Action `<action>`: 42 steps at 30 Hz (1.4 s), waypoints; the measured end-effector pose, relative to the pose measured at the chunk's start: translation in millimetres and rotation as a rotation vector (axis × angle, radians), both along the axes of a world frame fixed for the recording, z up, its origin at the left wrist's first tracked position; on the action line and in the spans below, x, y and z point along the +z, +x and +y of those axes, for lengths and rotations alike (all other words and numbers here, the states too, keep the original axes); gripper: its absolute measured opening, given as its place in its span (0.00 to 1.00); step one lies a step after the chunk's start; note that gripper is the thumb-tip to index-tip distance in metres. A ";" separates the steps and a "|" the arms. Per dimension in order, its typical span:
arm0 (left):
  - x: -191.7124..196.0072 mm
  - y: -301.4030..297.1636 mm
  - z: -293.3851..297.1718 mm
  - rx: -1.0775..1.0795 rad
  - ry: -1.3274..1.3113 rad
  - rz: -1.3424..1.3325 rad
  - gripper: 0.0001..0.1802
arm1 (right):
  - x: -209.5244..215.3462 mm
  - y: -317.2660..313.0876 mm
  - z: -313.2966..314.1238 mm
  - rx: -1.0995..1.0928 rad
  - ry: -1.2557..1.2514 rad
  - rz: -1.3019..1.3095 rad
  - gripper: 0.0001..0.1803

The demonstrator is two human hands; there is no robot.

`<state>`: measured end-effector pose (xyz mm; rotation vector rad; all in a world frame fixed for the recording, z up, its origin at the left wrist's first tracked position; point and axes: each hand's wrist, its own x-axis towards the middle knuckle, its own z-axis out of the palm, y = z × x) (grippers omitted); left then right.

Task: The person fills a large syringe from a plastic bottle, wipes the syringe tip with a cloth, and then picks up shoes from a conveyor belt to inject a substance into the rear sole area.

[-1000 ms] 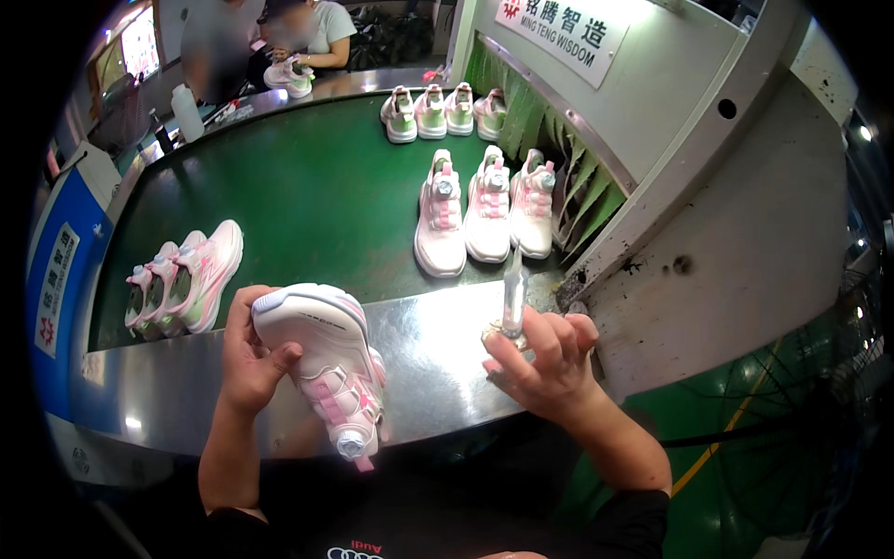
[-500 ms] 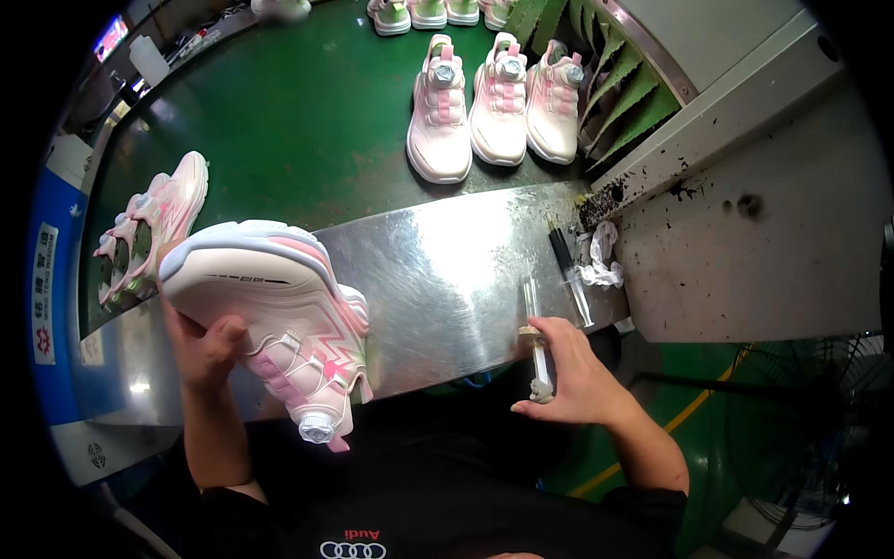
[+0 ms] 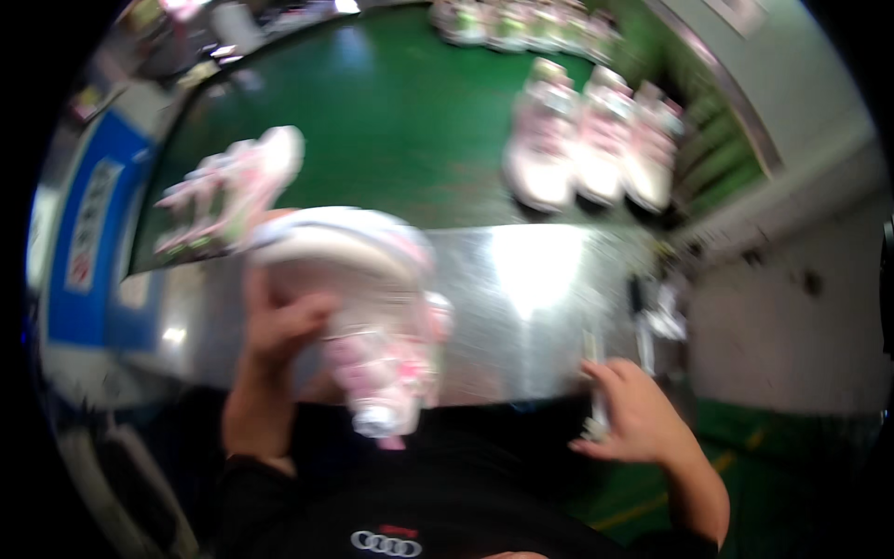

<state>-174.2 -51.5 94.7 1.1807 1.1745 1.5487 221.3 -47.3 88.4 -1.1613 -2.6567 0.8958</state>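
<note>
My left hand (image 3: 279,321) is closed round the toe end of a pale pink and white sneaker (image 3: 340,265). The sneaker is tilted, its sole edge up and its dial knob (image 3: 374,421) pointing down toward me. To the right, my right hand (image 3: 638,410) grips a slim clear syringe (image 3: 598,405), thumb at its lower end and fingers near its upper part. The syringe is apart from the sneaker, over the front edge of a shiny metal plate (image 3: 475,345). Motion blur hides the finer details.
Three matching sneakers (image 3: 542,140) stand on the green table (image 3: 391,112) at the back right, with more (image 3: 507,23) behind. Several others (image 3: 233,191) lie at the left. A dark syringe (image 3: 640,303) and crumpled white tissue (image 3: 667,317) lie near the right-hand machine panel (image 3: 792,317).
The whole view has shifted, so things appear farther right, and the picture is now blurred. The sneaker has turned somewhat in my left hand; my right hand still holds the syringe.
</note>
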 end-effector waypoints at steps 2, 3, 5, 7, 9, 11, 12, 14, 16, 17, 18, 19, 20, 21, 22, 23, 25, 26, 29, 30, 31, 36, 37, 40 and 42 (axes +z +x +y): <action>5.4 22.2 26.0 -0.134 0.071 -0.129 0.33 | -0.4 8.9 -7.1 -0.108 -0.083 0.024 0.51; 0.5 24.3 34.0 -0.184 0.070 -0.167 0.31 | -5.4 16.1 -11.7 -0.161 -0.102 0.044 0.53; -0.4 32.9 47.5 -0.225 0.085 -0.290 0.27 | -23.1 30.0 -22.3 -0.240 -0.159 0.121 0.56; -12.9 37.0 51.5 -0.261 0.050 -0.482 0.25 | -33.1 40.5 -29.2 -0.251 -0.267 0.202 0.59; -41.5 43.4 56.6 -0.275 -0.012 -0.628 0.25 | -7.4 41.0 -29.9 -0.231 -0.502 0.219 0.58; -56.8 45.1 64.1 -0.287 -0.076 -0.684 0.27 | -4.5 29.5 -32.6 -0.363 -0.611 0.613 0.53; -59.4 43.4 66.8 -0.288 -0.068 -0.694 0.27 | -16.0 33.4 -33.7 -0.380 -0.580 0.772 0.47; -63.0 41.9 66.7 -0.418 -0.058 -0.748 0.27 | -49.7 46.2 -38.1 -0.746 -0.726 0.994 0.20; -64.1 44.0 63.7 -0.406 -0.041 -0.737 0.28 | -24.1 22.6 -29.9 -0.697 -0.787 1.136 0.20; -65.2 43.7 62.0 -0.413 -0.035 -0.717 0.28 | -14.9 12.4 -27.0 -0.704 -0.777 1.127 0.20; -66.0 43.4 60.2 -0.426 -0.027 -0.702 0.29 | -5.4 2.4 -25.8 -0.645 -0.800 1.201 0.20; -67.9 43.6 59.2 -0.438 -0.055 -0.680 0.31 | 3.6 -9.1 -23.5 -0.590 -0.820 1.279 0.20; -68.2 46.1 60.1 -0.460 -0.053 -0.697 0.31 | 16.2 -23.7 -15.8 -0.609 -0.796 1.273 0.20; -64.7 35.9 44.6 -0.374 -0.062 -0.597 0.33 | 19.1 -47.0 0.3 -0.279 -0.969 1.362 0.39; -60.8 37.1 41.8 -0.354 -0.056 -0.545 0.35 | 30.2 -55.2 3.1 0.011 -1.057 1.415 0.60; -54.5 33.6 37.8 -0.362 -0.091 -0.542 0.37 | 28.7 -53.9 3.1 -0.022 -1.042 1.396 0.59; -52.0 31.4 34.3 -0.412 -0.063 -0.524 0.37 | 36.4 -62.4 3.0 -0.084 -1.034 1.354 0.38; -54.0 31.1 33.1 -0.428 -0.046 -0.476 0.38 | 40.2 -70.7 4.8 -0.077 -1.051 1.362 0.38; -58.8 31.6 34.4 -0.472 0.027 -0.466 0.37 | 55.4 -90.6 4.0 -0.001 -1.114 1.388 0.36; -60.0 31.9 32.2 -0.479 0.041 -0.449 0.36 | 52.5 -91.8 4.2 0.029 -1.133 1.400 0.40; -63.8 32.7 31.1 -0.476 0.072 -0.472 0.36 | 49.7 -93.1 4.8 0.061 -1.153 1.411 0.44; -63.9 35.4 31.6 -0.534 0.154 -0.467 0.35 | 57.7 -112.1 5.1 0.118 -1.076 1.327 0.52; -63.1 36.0 31.9 -0.533 0.179 -0.440 0.35 | 57.9 -113.1 6.3 0.115 -1.076 1.319 0.53; -59.6 33.6 29.7 -0.528 0.209 -0.377 0.35 | 55.2 -116.8 8.3 0.105 -1.079 1.309 0.53; -58.3 31.9 28.9 -0.529 0.212 -0.341 0.35 | 53.2 -118.7 8.5 0.097 -1.086 1.311 0.53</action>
